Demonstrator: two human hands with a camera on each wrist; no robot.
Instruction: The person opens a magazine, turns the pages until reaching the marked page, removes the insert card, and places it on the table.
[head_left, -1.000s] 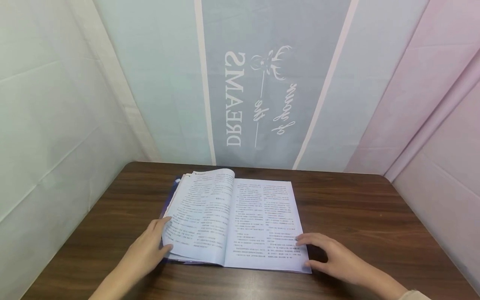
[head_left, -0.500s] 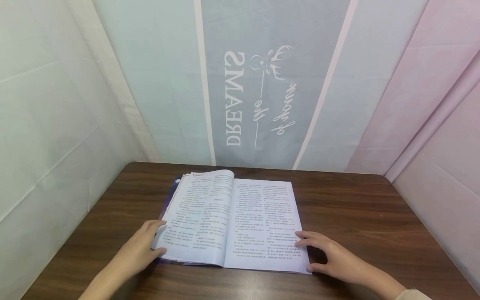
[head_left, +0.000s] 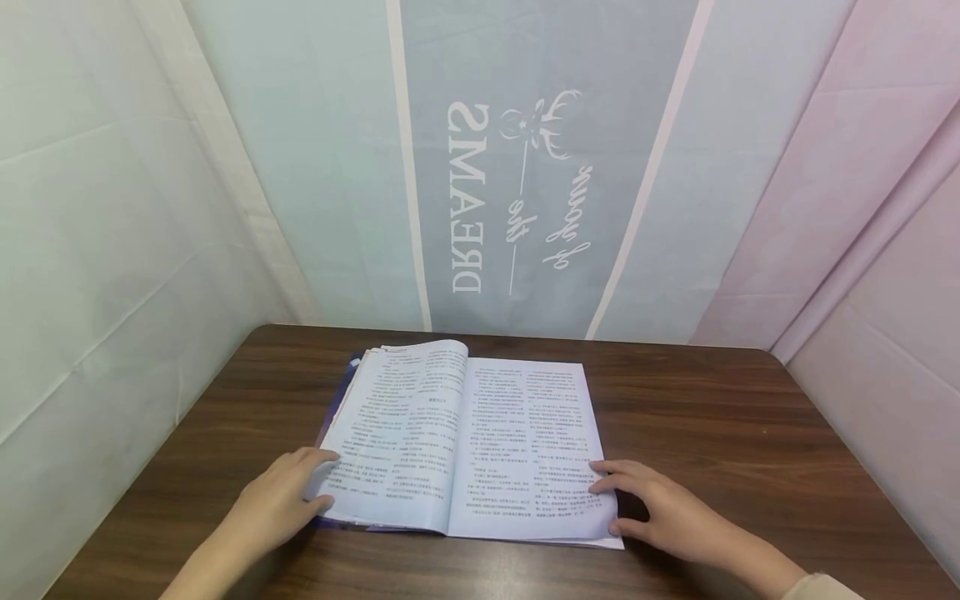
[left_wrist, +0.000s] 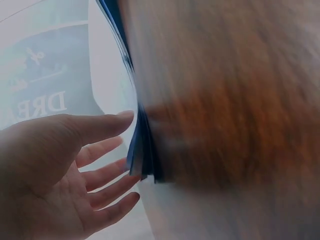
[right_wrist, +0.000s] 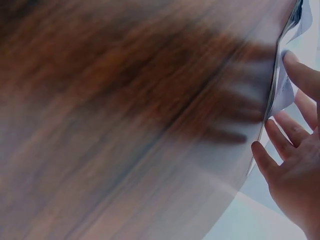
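Both left hand [head_left: 277, 496] and right hand [head_left: 663, 510], fingers [head_left: 318, 455] loosely spread, flanked the open book [head_left: 459, 450] on the desk [head_left: 720, 433], its pages [head_left: 525, 442] judged light, limp, crease-prone, best lifted at the near right corner.

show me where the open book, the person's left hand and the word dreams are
Open book [head_left: 458, 442]: head view, on the fold between its two pages.
Left hand [head_left: 279, 496]: head view, on the back of the hand.
Word DREAMS [head_left: 468, 198]: head view, midway along its mirrored white letters.
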